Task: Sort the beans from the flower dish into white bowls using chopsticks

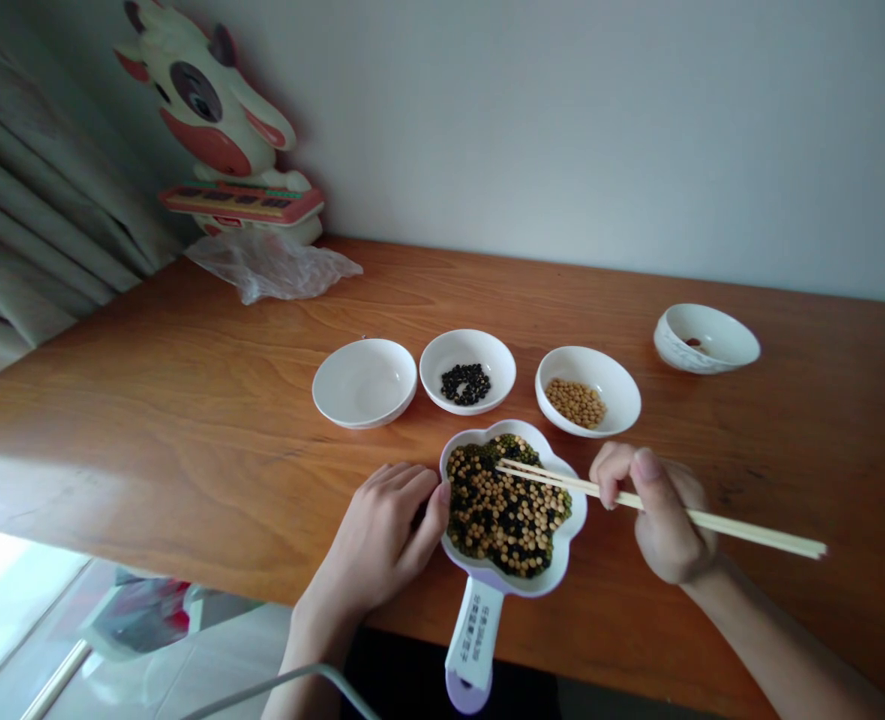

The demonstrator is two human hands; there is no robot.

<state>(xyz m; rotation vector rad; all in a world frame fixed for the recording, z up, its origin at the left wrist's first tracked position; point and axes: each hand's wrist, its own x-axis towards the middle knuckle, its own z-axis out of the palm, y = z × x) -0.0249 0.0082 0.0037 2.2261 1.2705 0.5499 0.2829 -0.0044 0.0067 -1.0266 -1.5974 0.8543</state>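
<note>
A flower-shaped pan [570, 497], white inside with a lilac edge and a labelled handle, holds mixed black, tan and green beans [509, 505]. My left hand [386, 535] is at its left side, bent fingers and thumb closed against the rim. In my right hand [663, 510] is a pair of wooden chopsticks [742, 530], held over the right rim. Their tips reach down among the beans near the pan's upper middle. Whether a bean is between the tips, I cannot make out.
Behind the pan stand a bare white bowl [365, 385], a bowl [437, 362] with black beans and a bowl [622, 390] with tan beans. Another bowl [727, 355] with small bits is farther right. A plastic bag [277, 265] and a cow toy keyboard [243, 200] are back left.
</note>
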